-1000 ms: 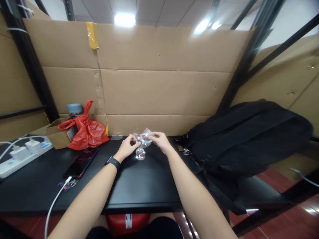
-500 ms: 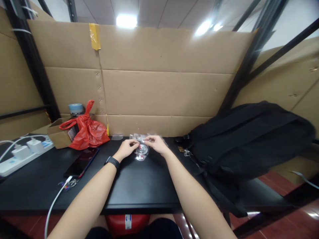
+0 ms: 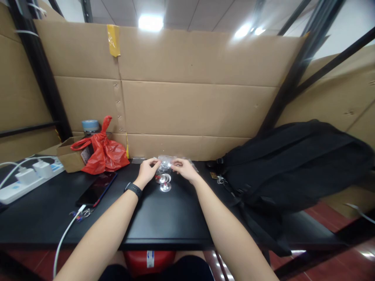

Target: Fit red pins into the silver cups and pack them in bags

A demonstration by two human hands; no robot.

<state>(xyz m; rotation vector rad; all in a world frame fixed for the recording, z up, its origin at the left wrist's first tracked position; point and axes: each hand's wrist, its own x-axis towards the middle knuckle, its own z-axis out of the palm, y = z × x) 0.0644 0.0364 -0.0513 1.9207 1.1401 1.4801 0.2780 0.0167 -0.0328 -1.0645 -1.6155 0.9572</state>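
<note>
Between my two hands, toward the back of the black table, lies a clear plastic bag [image 3: 165,164] with shiny contents too small to name. My left hand [image 3: 149,170], a dark watch on its wrist, pinches the bag's left side. From the other side, my right hand [image 3: 184,168] has thumb and fingers closed on the bag's right side. Just in front of the bag, several round silvery discs [image 3: 165,186] lie on the table, some overlapping and touched with red. Neither hand is on the discs.
A black backpack [image 3: 293,164] fills the table's right side, with keys [image 3: 220,180] beside it. On the left are a phone [image 3: 96,189] with a white cable, a red plastic bag [image 3: 107,154], a cardboard box [image 3: 70,158] and a power strip [image 3: 32,179]. Cardboard [image 3: 181,105] walls the back.
My hands have moved slightly apart and back from over the discs to the clear bag. The discs, stacked between my fingers before, now lie spread out in front of the bag.
</note>
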